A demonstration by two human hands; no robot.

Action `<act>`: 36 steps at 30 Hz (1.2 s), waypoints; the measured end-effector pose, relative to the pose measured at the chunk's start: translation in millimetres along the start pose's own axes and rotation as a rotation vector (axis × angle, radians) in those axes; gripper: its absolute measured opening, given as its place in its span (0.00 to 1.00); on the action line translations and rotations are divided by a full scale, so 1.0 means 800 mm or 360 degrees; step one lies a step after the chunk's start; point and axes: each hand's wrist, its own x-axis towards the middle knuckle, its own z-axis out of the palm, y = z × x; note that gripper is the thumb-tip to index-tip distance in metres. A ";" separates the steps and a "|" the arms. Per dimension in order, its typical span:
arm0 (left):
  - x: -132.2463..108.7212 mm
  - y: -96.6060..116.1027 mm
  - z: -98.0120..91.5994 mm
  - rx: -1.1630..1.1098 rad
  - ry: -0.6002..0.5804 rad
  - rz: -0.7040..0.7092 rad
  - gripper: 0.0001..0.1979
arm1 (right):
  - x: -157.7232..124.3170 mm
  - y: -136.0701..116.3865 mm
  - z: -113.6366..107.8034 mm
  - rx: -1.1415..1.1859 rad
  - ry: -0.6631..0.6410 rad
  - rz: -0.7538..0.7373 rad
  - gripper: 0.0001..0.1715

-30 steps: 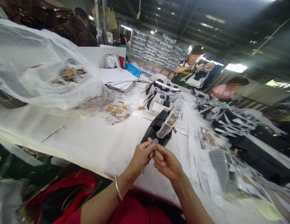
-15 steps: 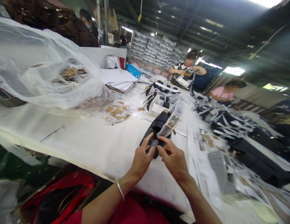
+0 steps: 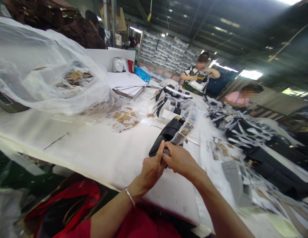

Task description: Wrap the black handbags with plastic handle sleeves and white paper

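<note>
A person sits at the near edge of a long white surface (image 3: 94, 148), both hands raised just above it. The left hand (image 3: 151, 168), with a thin bangle (image 3: 130, 197) on its wrist, and the right hand (image 3: 180, 160) meet fingertip to fingertip. The fingers of both hands are pressed together, pinching one small piece (image 3: 166, 151) between them; it is too small to tell what it is.

Just beyond the hands, a little in from the near edge, lies a black bag (image 3: 166, 134). A clear sleeve (image 3: 185, 130) with a gold tag inside rests on it and slopes down toward the fingertips.

At the left edge of the surface sits a big clear plastic sack (image 3: 44, 66) with brown tags showing through it. More tags (image 3: 124, 119) are scattered near the middle of the surface. Behind them, toward the far left corner, is a stack of paper (image 3: 127, 87) and a blue box (image 3: 142, 73). The right side of the surface is crowded with black bags and white straps (image 3: 243, 129), and a grey box (image 3: 234, 175) stands near the right hand.

At the far end, one person in a striped top (image 3: 197, 74) is handling something, and another in pink (image 3: 237, 97) bends over the right edge.
</note>
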 end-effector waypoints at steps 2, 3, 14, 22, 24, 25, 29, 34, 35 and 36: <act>0.000 0.002 -0.002 -0.0092 0.0018 -0.0064 0.30 | 0.005 0.005 -0.001 0.0326 -0.0086 0.0043 0.11; 0.001 0.004 -0.003 -0.0177 0.0033 -0.0130 0.30 | 0.006 0.008 0.000 0.0488 -0.0072 0.0054 0.09; 0.020 0.010 -0.030 -0.1480 -0.0456 -0.0715 0.17 | -0.005 0.077 0.023 0.0523 0.0261 -0.0532 0.15; 0.026 0.009 -0.028 -0.2028 -0.0751 -0.1035 0.16 | -0.008 0.099 0.003 -0.0512 0.0283 -0.0955 0.21; 0.025 0.008 -0.027 -0.1934 -0.0606 -0.1030 0.17 | -0.017 0.111 0.012 -0.0431 0.0367 -0.0929 0.17; 0.025 0.008 -0.026 -0.1840 -0.0520 -0.1019 0.18 | -0.023 0.115 0.019 -0.0332 0.0441 -0.0875 0.15; 0.021 0.015 -0.023 -0.1309 -0.0264 -0.0779 0.18 | -0.048 0.096 0.053 0.0257 0.0814 -0.0426 0.13; 0.009 0.021 -0.022 -0.0739 -0.0065 -0.0504 0.18 | -0.042 0.031 0.083 0.1173 0.0725 0.0212 0.16; 0.008 0.017 -0.022 -0.0654 -0.0069 -0.0488 0.18 | -0.034 0.025 0.086 0.1386 0.0681 0.0335 0.17; 0.009 0.011 -0.022 -0.0582 -0.0066 -0.0466 0.18 | -0.025 0.022 0.088 0.1503 0.0675 0.0412 0.17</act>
